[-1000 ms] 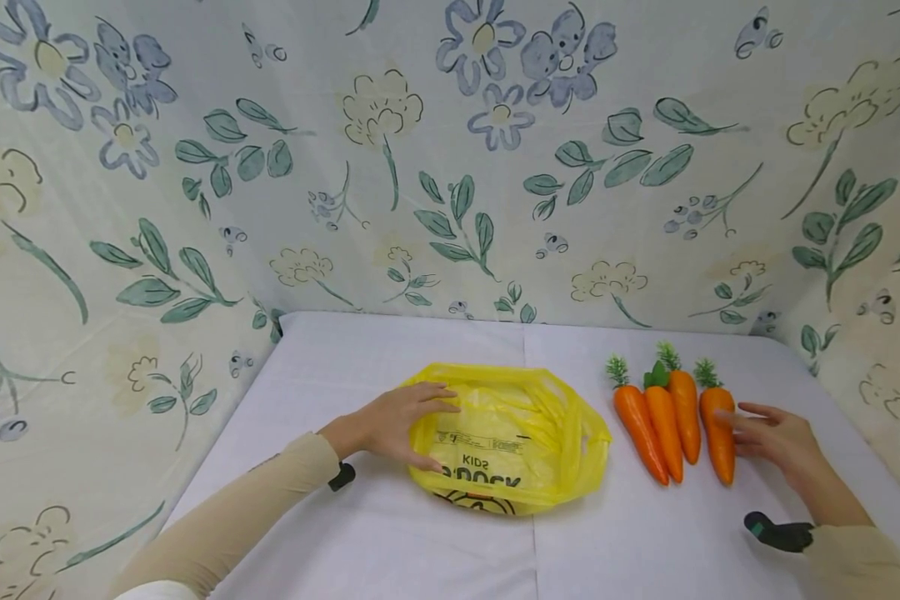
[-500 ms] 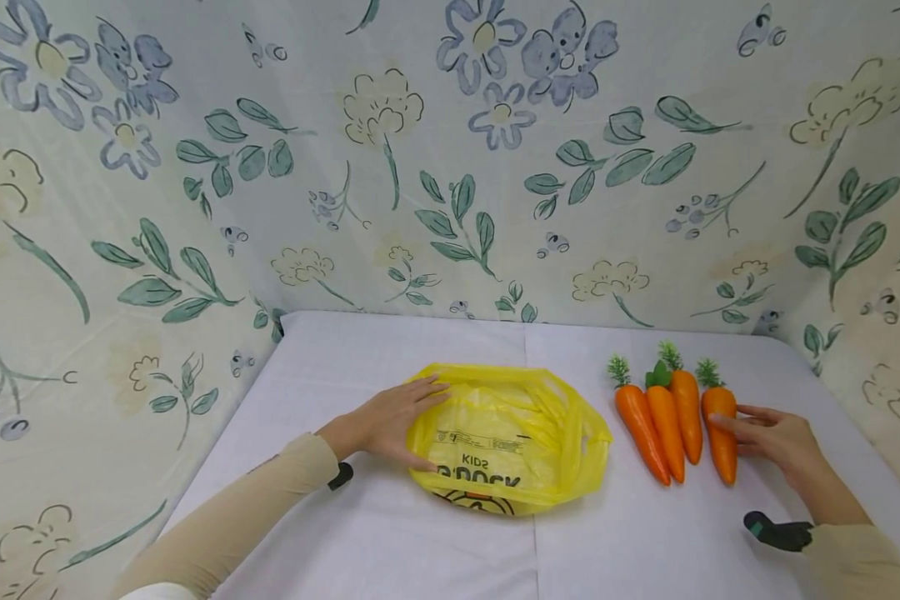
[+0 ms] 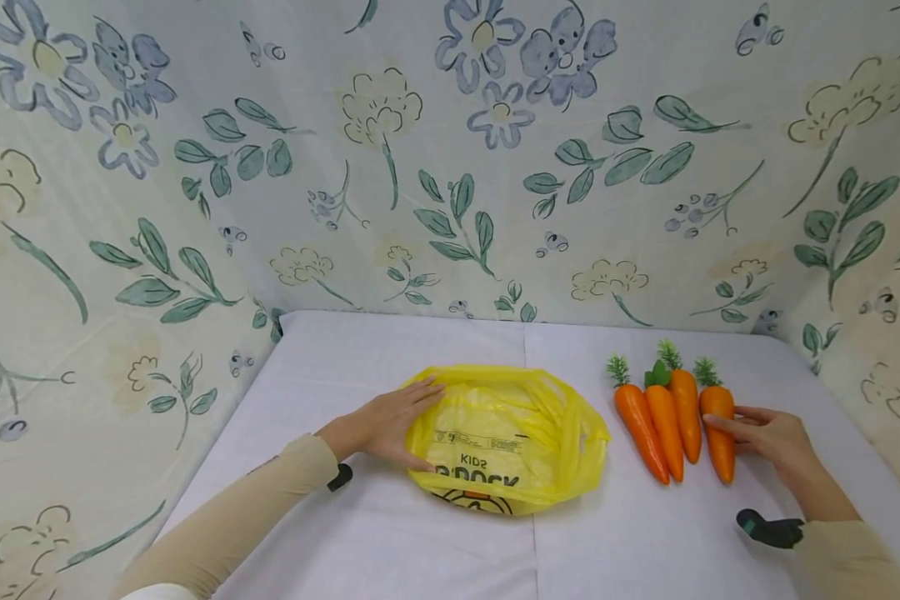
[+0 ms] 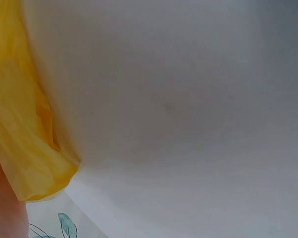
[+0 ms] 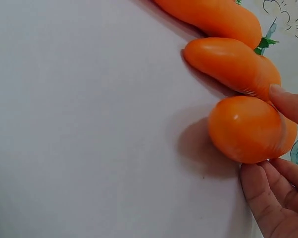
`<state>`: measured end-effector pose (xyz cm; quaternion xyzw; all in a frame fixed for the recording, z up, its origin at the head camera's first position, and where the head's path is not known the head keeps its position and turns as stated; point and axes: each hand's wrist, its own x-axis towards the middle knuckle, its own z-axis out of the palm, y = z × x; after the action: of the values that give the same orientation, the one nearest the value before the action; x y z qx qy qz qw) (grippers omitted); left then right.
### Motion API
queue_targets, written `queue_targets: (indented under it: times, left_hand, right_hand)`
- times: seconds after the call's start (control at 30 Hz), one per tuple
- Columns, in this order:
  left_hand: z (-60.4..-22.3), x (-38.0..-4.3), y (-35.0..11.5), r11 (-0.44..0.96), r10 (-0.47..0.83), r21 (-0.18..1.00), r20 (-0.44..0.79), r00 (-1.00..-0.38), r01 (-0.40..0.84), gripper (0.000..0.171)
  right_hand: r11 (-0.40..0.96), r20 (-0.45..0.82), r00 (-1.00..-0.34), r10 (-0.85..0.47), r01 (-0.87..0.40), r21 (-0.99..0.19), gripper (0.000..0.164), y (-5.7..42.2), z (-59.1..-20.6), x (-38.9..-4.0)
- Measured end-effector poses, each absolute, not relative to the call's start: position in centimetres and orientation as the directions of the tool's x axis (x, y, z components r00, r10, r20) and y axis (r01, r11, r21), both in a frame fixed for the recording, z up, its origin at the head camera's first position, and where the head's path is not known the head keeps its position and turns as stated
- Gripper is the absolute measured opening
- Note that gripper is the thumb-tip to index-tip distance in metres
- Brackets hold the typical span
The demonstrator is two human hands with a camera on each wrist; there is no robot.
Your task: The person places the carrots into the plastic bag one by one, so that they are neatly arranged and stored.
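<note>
A yellow plastic bag (image 3: pixel 487 454) with dark printed letters lies on the white-covered table, its mouth gaping upward. At its left rim rests my left hand (image 3: pixel 382 423), thumb and fingers spread apart and fairly straight. The left wrist view has only the bag's yellow edge (image 4: pixel 30 124) and a bit of the hand. To the right of the bag, my right hand (image 3: pixel 776 442) pinches the rightmost orange carrot (image 3: pixel 717 429) with the thumb on one side and fingers on the other. In the right wrist view this carrot (image 5: pixel 245 129) sits between thumb and fingers.
Several other carrots with green tops, among them a leftmost carrot (image 3: pixel 640 429), lie side by side left of the pinched one. A flower-patterned cloth (image 3: pixel 450 208) hangs behind the white tabletop (image 3: pixel 345 533) and along both sides.
The right thumb and fingers have closed in on the rightmost carrot, which lies in nearly the same place. My left fingers have settled slightly leftward on the bag's rim.
</note>
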<state>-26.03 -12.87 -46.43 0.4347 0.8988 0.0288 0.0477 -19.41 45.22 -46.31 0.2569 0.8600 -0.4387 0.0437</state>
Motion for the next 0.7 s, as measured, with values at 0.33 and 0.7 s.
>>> queue_targets:
  times: [0.33,0.7]
  left_hand:
    - [-46.68,-26.19,-12.97,0.624,0.782,0.087,-0.065,-0.62,0.777,0.119]
    - [-46.63,-26.21,-13.11,0.624,0.781,0.092,-0.06,-0.621,0.776,0.118]
  right_hand:
    - [0.498,-0.307,-0.864,0.398,0.485,-0.719,0.101,45.32,-46.23,-19.38]
    - [0.44,-0.368,-0.858,0.359,0.503,-0.744,0.098,45.98,-45.79,-19.53]
